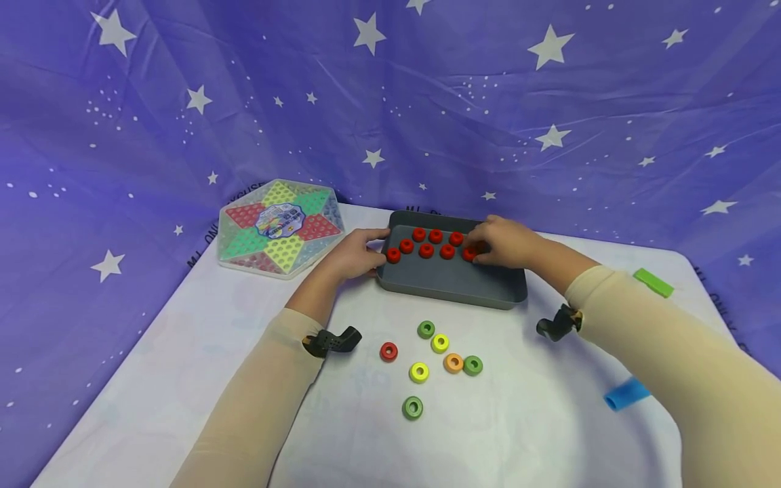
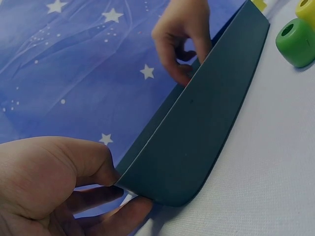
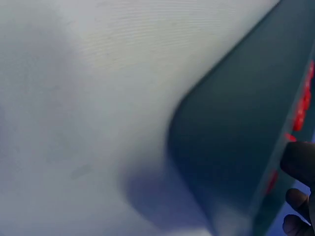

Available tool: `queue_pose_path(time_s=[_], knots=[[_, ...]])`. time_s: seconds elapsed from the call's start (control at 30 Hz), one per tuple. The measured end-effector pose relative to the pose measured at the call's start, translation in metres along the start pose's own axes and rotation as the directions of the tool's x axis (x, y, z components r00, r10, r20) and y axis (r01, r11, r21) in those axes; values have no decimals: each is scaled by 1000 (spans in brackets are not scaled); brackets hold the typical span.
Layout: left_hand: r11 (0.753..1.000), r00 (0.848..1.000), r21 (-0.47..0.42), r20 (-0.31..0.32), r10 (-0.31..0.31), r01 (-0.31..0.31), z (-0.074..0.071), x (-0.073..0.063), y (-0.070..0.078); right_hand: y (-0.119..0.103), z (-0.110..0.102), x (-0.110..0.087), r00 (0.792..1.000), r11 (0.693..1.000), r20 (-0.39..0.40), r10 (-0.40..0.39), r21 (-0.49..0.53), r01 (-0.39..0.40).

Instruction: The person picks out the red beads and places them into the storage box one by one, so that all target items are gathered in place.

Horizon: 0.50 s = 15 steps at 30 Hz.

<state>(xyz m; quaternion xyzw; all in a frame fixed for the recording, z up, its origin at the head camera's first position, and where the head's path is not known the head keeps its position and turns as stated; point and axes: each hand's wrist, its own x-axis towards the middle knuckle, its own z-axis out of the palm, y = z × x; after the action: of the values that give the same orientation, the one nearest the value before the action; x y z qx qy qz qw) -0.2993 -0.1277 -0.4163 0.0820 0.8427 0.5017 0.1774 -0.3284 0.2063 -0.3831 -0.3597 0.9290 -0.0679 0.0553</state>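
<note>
A dark grey rectangular tray (image 1: 451, 296) stands on the white-covered table, with several red ring-shaped beads (image 1: 426, 251) in two rows along its far half. My left hand (image 1: 355, 256) grips the tray's left end, thumb at the rim and other fingers lower down, as the left wrist view shows. Over the tray's right part, my right hand (image 1: 505, 242) reaches in, thumb and fingertips around the rightmost red bead (image 1: 468, 254). Its fingertips dip behind the tray wall (image 2: 197, 118) in the left wrist view.
Nearer me lie loose beads: a red one (image 1: 388, 352), an orange one (image 1: 453, 363), two yellow and several green (image 1: 413, 408). A hexagonal star-patterned game board (image 1: 281, 227) lies back left. A green block (image 1: 653, 282) and a blue tube (image 1: 627, 394) lie right. Starry purple cloth (image 1: 427, 102) hangs behind.
</note>
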Motion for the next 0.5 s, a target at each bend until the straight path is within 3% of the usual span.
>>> queue_pose_path(time_s=[0.23, 0.37, 0.5], knots=[[1000, 1000, 4, -4, 4, -4, 0, 1, -2, -20, -30, -6, 990, 996, -127, -68, 55, 75], [1000, 1000, 8, -4, 4, -4, 1, 1, -2, -56, -42, -14, 981, 983, -176, -86, 144, 112], [1000, 1000, 24, -14, 1, -1, 0, 0, 0, -98, -35, -23, 973, 949, -183, -140, 254, 184]])
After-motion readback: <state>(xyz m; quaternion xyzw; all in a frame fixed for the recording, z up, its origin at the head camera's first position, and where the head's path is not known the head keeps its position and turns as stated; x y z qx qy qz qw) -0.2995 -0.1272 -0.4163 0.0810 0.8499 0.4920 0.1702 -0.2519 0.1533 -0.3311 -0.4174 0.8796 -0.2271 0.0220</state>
